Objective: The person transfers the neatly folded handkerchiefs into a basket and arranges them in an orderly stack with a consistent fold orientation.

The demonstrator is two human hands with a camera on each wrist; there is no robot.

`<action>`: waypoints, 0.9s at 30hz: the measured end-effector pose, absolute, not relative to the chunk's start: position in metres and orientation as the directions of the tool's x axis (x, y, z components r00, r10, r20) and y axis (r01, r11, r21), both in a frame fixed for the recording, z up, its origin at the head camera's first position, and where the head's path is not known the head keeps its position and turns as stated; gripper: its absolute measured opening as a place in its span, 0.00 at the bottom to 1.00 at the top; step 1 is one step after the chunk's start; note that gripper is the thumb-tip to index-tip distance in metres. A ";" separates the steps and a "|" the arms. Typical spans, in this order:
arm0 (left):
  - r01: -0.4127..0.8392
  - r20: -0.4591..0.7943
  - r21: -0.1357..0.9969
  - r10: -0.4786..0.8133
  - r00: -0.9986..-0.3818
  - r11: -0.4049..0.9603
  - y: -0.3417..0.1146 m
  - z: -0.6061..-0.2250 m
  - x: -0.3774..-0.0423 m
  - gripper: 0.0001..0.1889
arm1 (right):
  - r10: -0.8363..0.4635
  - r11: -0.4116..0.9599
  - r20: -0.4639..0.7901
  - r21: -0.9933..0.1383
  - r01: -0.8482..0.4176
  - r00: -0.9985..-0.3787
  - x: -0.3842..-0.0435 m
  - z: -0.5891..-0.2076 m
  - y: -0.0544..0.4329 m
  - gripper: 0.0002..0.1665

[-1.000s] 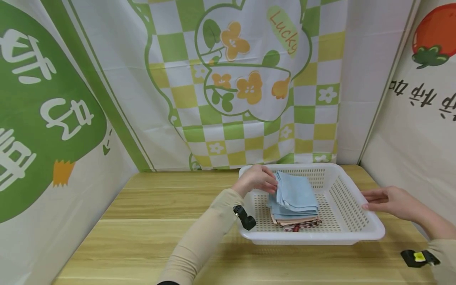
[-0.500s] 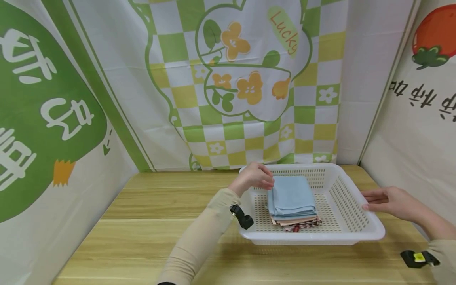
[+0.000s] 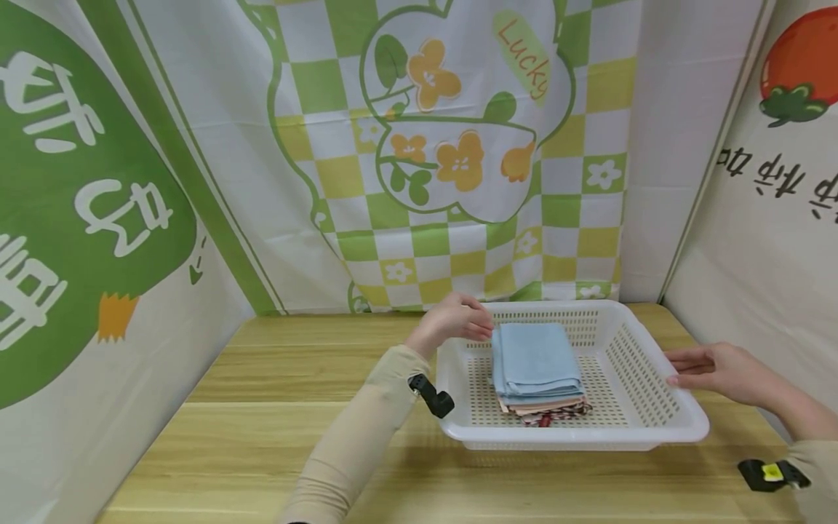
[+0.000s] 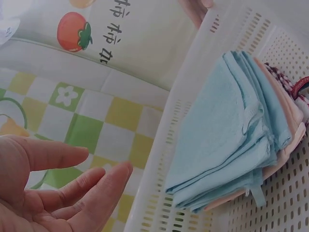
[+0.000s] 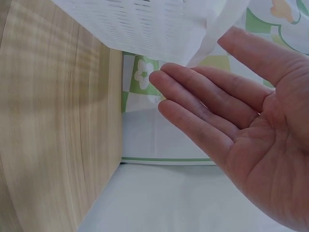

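A white plastic basket (image 3: 655, 378) with slotted walls stands on the wooden table. Inside it lies a stack of folded cloths: light blue cloths (image 3: 537, 353) on top, a peach cloth (image 4: 287, 99) beneath, and a dark checked cloth (image 3: 563, 413) at the bottom. My left hand (image 3: 457, 320) hovers over the basket's left rim, apart from the stack, its fingers loosely bent around nothing. At the right rim, my right hand (image 3: 723, 371) holds its fingers extended outside the wall, the thumb at the rim; in the right wrist view the palm (image 5: 260, 150) shows with nothing in it.
The wooden table (image 3: 281, 407) extends left and in front of the basket. A checked curtain (image 3: 458, 255) hangs right behind the table, with printed cloth walls (image 3: 753, 240) on either side. Both forearms carry black wrist mounts (image 3: 432, 395).
My left hand has let go of the top blue cloth, which now lies flat on the stack, and has drawn back to the left. My right hand stays at the rim.
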State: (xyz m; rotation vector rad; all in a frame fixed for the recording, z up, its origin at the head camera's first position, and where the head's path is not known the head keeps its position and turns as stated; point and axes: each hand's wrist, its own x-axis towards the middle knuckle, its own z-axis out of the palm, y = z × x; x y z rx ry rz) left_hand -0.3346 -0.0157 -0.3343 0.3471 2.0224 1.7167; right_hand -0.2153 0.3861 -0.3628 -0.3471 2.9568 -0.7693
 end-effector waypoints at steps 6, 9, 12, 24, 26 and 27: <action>-0.107 -0.180 0.977 0.442 -0.879 0.184 -0.026 -0.330 -0.333 0.04 | -0.240 0.849 -0.020 -0.490 -0.200 -0.970 -0.217 -0.362 0.386 0.34; -0.100 -0.178 0.975 0.435 -0.883 0.198 -0.033 -0.328 -0.332 0.06 | -0.248 0.852 -0.026 -0.482 -0.205 -0.968 -0.218 -0.362 0.386 0.34; -0.078 -0.166 0.973 0.426 -0.889 0.218 -0.041 -0.326 -0.332 0.10 | -0.256 0.855 -0.030 -0.473 -0.212 -0.966 -0.220 -0.361 0.387 0.34; 0.007 -0.100 0.955 0.343 -0.934 0.297 -0.072 -0.318 -0.331 0.13 | -0.251 0.891 -0.013 -0.394 -0.226 -0.968 -0.219 -0.356 0.387 0.32; 0.026 -0.081 0.948 0.321 -0.944 0.316 -0.077 -0.317 -0.331 0.12 | -0.243 0.896 0.005 -0.382 -0.226 -0.970 -0.219 -0.355 0.388 0.33; 0.035 -0.072 0.946 0.314 -0.947 0.321 -0.079 -0.316 -0.330 0.12 | -0.237 0.899 0.015 -0.376 -0.226 -0.971 -0.219 -0.354 0.388 0.34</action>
